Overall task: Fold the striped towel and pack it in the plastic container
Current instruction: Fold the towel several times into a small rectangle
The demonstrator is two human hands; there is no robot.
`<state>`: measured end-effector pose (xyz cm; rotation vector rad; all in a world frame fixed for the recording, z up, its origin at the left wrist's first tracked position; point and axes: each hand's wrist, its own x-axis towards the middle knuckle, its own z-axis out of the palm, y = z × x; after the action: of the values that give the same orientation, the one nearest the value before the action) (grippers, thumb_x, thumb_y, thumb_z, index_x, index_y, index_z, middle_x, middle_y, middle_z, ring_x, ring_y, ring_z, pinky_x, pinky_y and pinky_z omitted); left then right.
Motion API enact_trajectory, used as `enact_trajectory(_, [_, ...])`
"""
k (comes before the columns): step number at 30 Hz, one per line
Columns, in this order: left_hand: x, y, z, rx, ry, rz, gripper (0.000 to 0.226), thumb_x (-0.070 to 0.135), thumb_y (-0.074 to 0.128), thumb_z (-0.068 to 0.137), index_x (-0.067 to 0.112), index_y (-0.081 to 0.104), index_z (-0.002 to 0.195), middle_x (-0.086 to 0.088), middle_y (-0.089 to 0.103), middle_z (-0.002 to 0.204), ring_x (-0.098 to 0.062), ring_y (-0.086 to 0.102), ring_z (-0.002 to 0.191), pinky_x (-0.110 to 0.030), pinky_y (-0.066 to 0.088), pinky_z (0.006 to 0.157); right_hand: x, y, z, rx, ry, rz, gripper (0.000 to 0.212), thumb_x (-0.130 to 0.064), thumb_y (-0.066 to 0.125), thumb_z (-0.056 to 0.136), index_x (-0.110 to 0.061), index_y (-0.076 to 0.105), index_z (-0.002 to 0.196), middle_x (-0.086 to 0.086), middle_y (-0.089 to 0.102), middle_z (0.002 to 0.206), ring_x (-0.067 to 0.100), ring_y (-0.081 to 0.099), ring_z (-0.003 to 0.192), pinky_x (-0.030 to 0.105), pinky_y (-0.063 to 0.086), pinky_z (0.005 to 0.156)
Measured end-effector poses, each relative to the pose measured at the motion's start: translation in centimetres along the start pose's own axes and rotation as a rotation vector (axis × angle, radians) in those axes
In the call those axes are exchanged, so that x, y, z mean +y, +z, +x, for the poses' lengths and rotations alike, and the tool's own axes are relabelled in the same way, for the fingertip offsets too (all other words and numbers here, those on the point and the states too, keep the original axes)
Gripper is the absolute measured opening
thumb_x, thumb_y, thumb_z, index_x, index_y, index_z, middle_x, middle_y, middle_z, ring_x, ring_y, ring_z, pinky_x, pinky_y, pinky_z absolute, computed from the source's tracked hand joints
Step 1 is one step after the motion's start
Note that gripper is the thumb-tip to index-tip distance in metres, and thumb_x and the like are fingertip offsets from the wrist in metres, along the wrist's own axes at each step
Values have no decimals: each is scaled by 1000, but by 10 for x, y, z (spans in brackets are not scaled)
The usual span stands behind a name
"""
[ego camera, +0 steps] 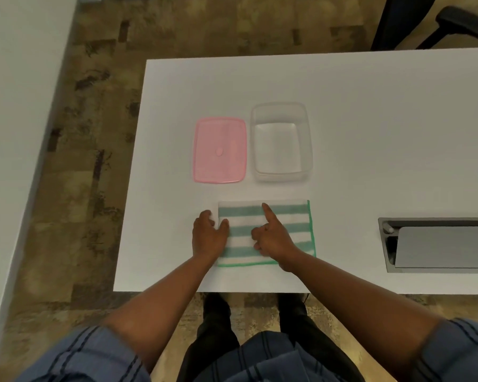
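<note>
A green-and-white striped towel (pixel 293 224) lies flat near the front edge of the white table (pixel 370 133), folded into a rectangle with a green hem. My left hand (pixel 209 237) grips its left edge, thumb on top and fingers curled at the side. My right hand (pixel 273 238) rests on the towel's middle, index finger stretched forward and pressing down, other fingers curled. Behind the towel stands the clear plastic container (pixel 282 172), with nothing inside. Its pink lid (pixel 220 150) lies flat just left of it.
A grey cable hatch (pixel 439 245) is set into the table at the right. Patterned carpet (pixel 94 133) lies left of the table and a dark office chair (pixel 439 20) stands beyond the far edge. My legs show under the front edge.
</note>
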<state>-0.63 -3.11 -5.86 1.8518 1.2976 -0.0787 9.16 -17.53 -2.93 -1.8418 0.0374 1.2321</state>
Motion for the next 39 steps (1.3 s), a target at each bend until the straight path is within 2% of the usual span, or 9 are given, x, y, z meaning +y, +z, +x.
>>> enact_trajectory(10, [9,-3,-8,-185,-93,-52,53,17,77,78,18,46,121,-4,63,102,-23,64,93,-40,56,84,3,4,2,-97,95,-58,91,-14,60,90,-50,8,155,8,63,91,21,64,79,31,57,64])
enact_trajectory(16, [21,-17,-10,-258,-95,-196,40,5,73,74,12,55,109,-5,66,102,-25,67,96,-46,59,85,11,-14,3,181,-35,-113,46,-19,59,83,-32,52,126,9,70,89,29,71,80,49,61,81])
enact_trajectory(21, [43,-21,-22,-295,-2,-153,41,15,75,74,17,51,108,-4,63,103,-22,65,92,-49,61,81,9,-24,0,-3,-27,-116,40,-13,59,89,-31,51,123,10,70,95,20,69,76,31,53,67])
enact_trajectory(25, [69,-9,-39,-333,116,-149,46,27,78,70,18,48,104,-6,62,99,-27,66,90,-52,61,74,8,-34,-2,12,-52,-18,8,-10,59,91,-17,62,94,6,69,86,15,64,66,24,46,59])
enact_trajectory(27, [81,1,-47,-345,137,-167,49,36,80,68,20,47,101,-5,61,97,-28,66,90,-50,62,72,9,-41,-5,88,-115,-2,12,-12,55,94,-12,63,85,4,68,79,14,62,64,18,46,55])
enact_trajectory(29, [90,17,-56,-389,108,-226,46,39,79,72,23,47,101,-3,60,96,-26,66,88,-48,63,72,9,-49,-7,120,-123,57,23,-21,48,95,-7,63,85,5,67,78,17,62,68,25,51,58])
enact_trajectory(31, [98,32,-65,-455,60,-315,33,28,72,83,22,48,105,-5,56,95,-24,64,84,-42,63,71,10,-56,-6,107,-74,189,36,-31,43,94,-4,67,95,11,71,87,24,65,76,42,55,69])
enact_trajectory(34, [102,48,-70,-495,43,-371,23,7,57,90,20,53,109,-3,56,100,-27,65,91,-36,63,74,10,-68,-8,72,-1,450,47,-49,38,103,-18,73,108,9,78,97,25,75,85,40,60,78])
enact_trajectory(39, [78,54,-62,-220,603,-12,27,-1,52,89,13,62,111,3,57,108,-13,56,97,-23,46,83,15,-80,-4,138,-101,267,15,-30,60,99,-16,66,101,6,73,89,18,70,73,33,56,59])
